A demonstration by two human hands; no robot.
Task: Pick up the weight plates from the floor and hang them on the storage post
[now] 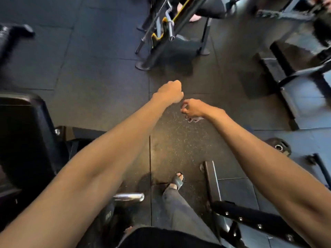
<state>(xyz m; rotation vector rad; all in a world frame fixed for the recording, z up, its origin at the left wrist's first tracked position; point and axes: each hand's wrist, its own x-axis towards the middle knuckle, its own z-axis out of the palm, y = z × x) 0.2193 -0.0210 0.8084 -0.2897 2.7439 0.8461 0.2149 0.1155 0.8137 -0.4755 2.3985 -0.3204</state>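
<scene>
- The dark round weight plate with a pale metal centre ring [278, 146] lies flat on the dark speckled rubber floor [107, 68] at the right, beyond the right forearm and well apart from both hands.
- A second black plate [107, 217] sits near left, seemingly already hung on the short chrome storage post [129, 196]. The left arm hides much of it.
- The left hand [169, 93] is curled into a fist with nothing showing in it.
- The right hand [194, 109] has its fingers loosely curled, thumb close to forefinger, and nothing can be seen held. Both hands hover above the middle of the floor.
- The plate on the floor will likely be heavy and fully rigid, so it should not flex or give under grip.
- Lying flat, it offers little for the fingers to get under, so one edge probably needs tipping up first.
- The soundest hold is likely fingers under the rim with the thumb over the top, or hooked through the centre hole. Two hands are safer if it proves heavy.
- Its surface finish cannot be made out, so a smooth rim that might slip should be assumed.
- The foot in a black open sandal [178, 181] is exposed, so a dropped plate is a real hazard.
- Hanging calls for lining the centre hole up with the end of the post.
</scene>
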